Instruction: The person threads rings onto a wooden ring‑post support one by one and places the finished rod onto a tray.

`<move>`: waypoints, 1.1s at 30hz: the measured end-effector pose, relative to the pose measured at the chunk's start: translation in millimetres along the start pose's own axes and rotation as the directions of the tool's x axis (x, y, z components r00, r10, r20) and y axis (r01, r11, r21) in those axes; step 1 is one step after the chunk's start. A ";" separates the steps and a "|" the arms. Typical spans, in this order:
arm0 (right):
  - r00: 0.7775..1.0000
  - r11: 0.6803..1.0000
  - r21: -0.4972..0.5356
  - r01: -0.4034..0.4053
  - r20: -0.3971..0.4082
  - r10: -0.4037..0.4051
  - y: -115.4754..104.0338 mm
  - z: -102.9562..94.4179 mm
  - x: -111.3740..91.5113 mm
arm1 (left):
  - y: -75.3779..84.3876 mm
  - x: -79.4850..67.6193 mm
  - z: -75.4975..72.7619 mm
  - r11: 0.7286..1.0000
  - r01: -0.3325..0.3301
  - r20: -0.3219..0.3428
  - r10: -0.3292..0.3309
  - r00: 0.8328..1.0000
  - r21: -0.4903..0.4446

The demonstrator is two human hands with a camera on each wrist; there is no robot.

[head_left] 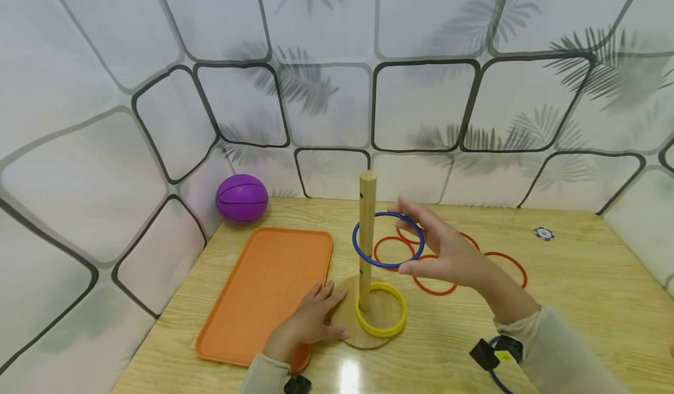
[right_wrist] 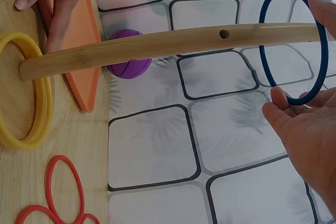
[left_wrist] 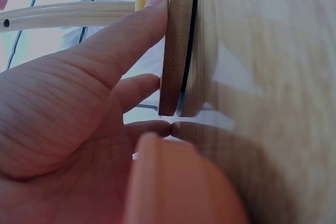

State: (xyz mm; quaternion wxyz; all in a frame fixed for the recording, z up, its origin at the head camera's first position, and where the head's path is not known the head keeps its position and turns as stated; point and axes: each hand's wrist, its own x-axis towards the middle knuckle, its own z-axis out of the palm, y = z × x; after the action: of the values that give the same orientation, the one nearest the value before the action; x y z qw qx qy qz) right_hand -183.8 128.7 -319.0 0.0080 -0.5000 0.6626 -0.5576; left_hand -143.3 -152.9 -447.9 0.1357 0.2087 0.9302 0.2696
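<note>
A wooden post (head_left: pixel 367 230) rises from a round wooden base (head_left: pixel 347 306). My right hand (head_left: pixel 447 253) pinches a blue ring (head_left: pixel 423 245) between thumb and fingers. The ring encircles the post's upper part, above the base; in the right wrist view the post (right_wrist: pixel 157 45) passes through the blue ring (right_wrist: pixel 324 66). Stacked yellow rings (head_left: pixel 403 318) lie around the post's foot. Against the left side of the base rests my left hand (head_left: pixel 310 324), fingers spread; its thumb and fingertips touch the base's rim (left_wrist: pixel 176 51) in the left wrist view.
Several red rings (head_left: pixel 434 293) lie on the table to the right, behind and below my right hand. An orange tray (head_left: pixel 263 288) is left of the base, partly under my left forearm. A purple ball (head_left: pixel 241 198) sits at the back left, a chip (head_left: pixel 543 233) at the back right.
</note>
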 end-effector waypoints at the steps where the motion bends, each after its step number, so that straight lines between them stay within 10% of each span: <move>1: 1.000 1.000 0.000 -0.001 -0.002 0.001 1.5 1.2 -1.5 | 0.2 0.1 -0.2 1.000 0.000 0.000 0.000 1.000 0.000; 19: 0.997 0.998 0.029 -0.064 -0.040 0.065 32.8 26.4 -31.1 | -0.1 0.0 0.8 1.000 0.012 -0.001 -0.012 1.000 -0.005; 33: 0.962 0.963 0.050 -0.265 -0.060 0.268 52.8 42.4 -52.2 | -3.6 2.7 3.3 1.000 0.023 0.004 -0.023 1.000 0.009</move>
State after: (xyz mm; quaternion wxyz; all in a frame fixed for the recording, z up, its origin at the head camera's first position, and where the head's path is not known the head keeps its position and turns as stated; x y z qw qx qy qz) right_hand -168.2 126.3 -403.0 0.0713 -0.3873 0.7121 -0.5812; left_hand -145.5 -153.0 -453.0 0.1396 0.1990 0.9336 0.2633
